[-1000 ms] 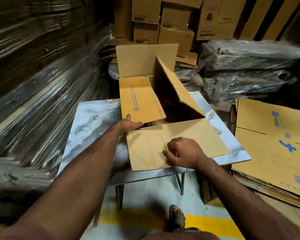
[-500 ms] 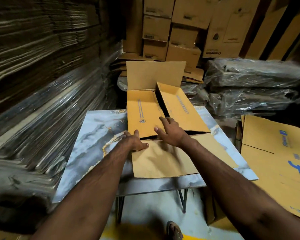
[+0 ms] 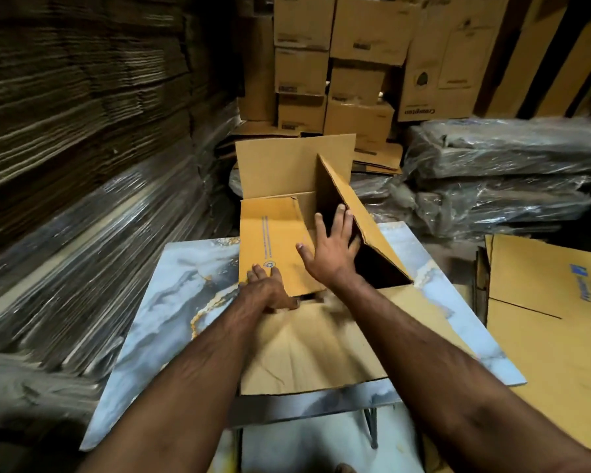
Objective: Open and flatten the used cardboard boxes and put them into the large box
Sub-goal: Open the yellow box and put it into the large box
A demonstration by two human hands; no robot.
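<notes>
Dim storeroom, cardboard on every side. A marble-patterned tabletop [image 3: 171, 312] on thin metal legs stands in the middle.

On the tabletop: one open cardboard box [image 3: 287, 172], flaps spread. Far flap stands upright. Left flap [image 3: 270, 244] lies nearly flat over the opening, printed with a blue stripe and a small round mark. Right flap [image 3: 359, 213] is tilted up at a steep angle, dark interior showing beneath it. Near flap [image 3: 307, 349] lies flat toward the person and overhangs the table's front edge.

Left hand [image 3: 270, 291]: palm down, fingers together and extended, pressing the near edge of the left flap where it meets the near flap. Nothing gripped; a flat press only.

Right hand [image 3: 331, 247]: open, fingers spread, fingertips against the inner face of the tilted right flap, thumb over the left flap. Pushing contact, no closed grasp.

Outward: at right, just beside the table, a stack of flattened cardboard sheets [image 3: 553, 302] with blue printing. Behind those, plastic-wrapped bundles [image 3: 505, 179]. At the back wall, stacked closed cartons [image 3: 355, 63]. Along the left, tall stacks of flat corrugated board [image 3: 65, 114], the lower part wrapped in shiny film.
</notes>
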